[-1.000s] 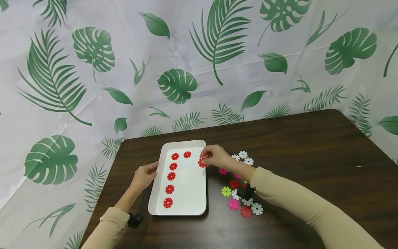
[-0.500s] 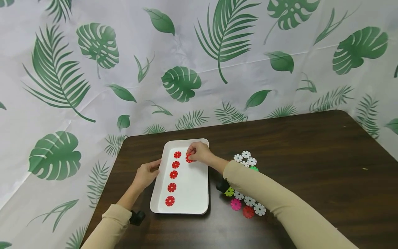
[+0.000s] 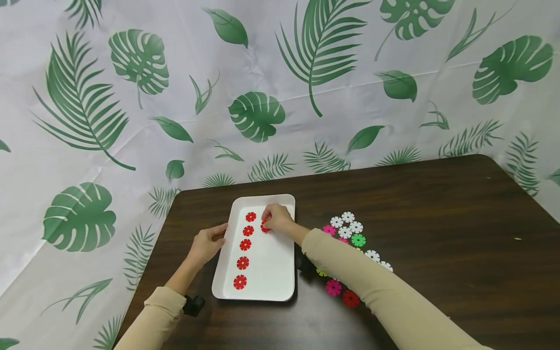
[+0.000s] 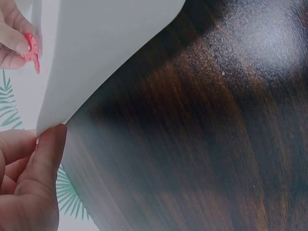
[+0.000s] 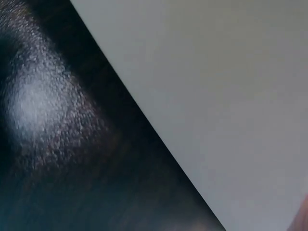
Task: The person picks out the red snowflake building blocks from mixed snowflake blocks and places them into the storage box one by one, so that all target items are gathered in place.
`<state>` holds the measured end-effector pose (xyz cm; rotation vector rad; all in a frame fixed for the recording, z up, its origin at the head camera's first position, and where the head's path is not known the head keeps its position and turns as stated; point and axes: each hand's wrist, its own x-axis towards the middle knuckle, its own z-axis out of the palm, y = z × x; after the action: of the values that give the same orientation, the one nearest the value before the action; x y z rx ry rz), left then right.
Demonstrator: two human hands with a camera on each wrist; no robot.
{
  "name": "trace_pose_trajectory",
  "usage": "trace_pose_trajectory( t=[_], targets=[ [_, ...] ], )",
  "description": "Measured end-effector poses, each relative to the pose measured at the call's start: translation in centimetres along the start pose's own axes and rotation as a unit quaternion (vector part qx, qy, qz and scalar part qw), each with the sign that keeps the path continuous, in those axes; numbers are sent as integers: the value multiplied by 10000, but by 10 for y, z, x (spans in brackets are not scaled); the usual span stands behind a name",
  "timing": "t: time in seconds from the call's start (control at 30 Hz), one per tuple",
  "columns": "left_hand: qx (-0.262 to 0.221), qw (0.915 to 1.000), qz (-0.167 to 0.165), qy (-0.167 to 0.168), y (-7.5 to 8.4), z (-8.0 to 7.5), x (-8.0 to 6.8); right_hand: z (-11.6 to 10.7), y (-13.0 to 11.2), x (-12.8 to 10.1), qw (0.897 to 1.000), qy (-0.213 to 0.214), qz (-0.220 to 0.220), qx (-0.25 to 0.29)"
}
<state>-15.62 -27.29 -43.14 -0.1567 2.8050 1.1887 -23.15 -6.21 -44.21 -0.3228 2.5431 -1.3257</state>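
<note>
A white tray (image 3: 280, 279) lies on the dark wooden table, with a column of several red notched discs (image 3: 242, 263) along its left side. My left hand (image 3: 207, 247) grips the tray's left rim between thumb and fingers, as the left wrist view shows close up. Over the upper part of the tray, my right hand (image 3: 277, 217) pinches another red notched disc (image 4: 32, 52), tilted on edge in the left wrist view. In the head view this disc sits right of the column's second one, and the hand hides the tray around it. Only a blurred bit of finger shows in the right wrist view.
Right of the tray lies a loose group of notched discs in white (image 3: 347, 217), green (image 3: 358, 240), pink (image 3: 333, 287) and red (image 3: 351, 298), partly covered by the right sleeve (image 3: 372, 277). A leaf-patterned cloth (image 3: 197, 146) hangs behind the table (image 3: 437, 218).
My right hand has carried its red disc leftward from the tray's right rim to beside the column, covering the spot of a lone upper disc. The left hand keeps its grip on the rim.
</note>
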Motion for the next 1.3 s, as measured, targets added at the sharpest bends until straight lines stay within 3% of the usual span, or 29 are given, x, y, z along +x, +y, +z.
trace_pose_trajectory(
  t=[0.5, 1.3],
  targets=[
    [-6, 10000, 95, 24, 0, -1, 0, 7, 1, -1, 9976, 148, -186, -650],
    [-42, 10000, 9, -19, 1, 0, -1, 10, 6, -1, 9940, 393, -507, -887]
  ],
)
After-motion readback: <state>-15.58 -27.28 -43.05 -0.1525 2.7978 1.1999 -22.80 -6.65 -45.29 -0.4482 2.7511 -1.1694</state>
